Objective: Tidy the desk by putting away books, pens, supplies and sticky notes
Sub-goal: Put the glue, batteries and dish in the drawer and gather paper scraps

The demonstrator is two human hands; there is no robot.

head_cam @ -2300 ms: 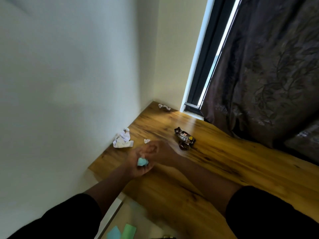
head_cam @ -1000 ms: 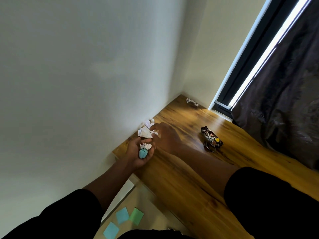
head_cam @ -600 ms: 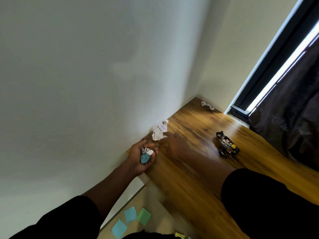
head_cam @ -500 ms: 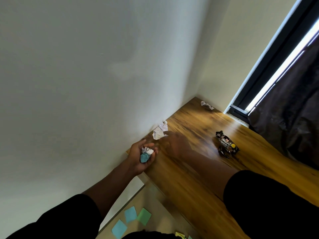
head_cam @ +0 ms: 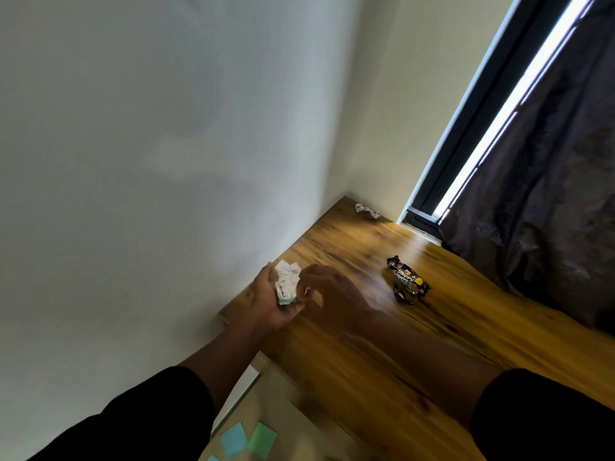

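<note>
At the near left corner of the wooden worktop [head_cam: 382, 344], the left hand [head_cam: 269, 304] cups crumpled paper [head_cam: 287, 285], fingers curled around it; the blurred right hand [head_cam: 332, 294] hovers beside, loosely curled. Paper: light, soft, compressible; best gathered whole in the palm

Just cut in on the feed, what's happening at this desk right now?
A person is gathering paper scraps off the wooden desk. The left hand cups a wad of crumpled white paper with a bit of blue paper beneath it. The right hand, blurred, is right beside the wad, its fingers loosely curled. A dark snack wrapper and a small crumpled white scrap in the far corner lie on the desk. Blue and green sticky notes lie on the floor.
</note>
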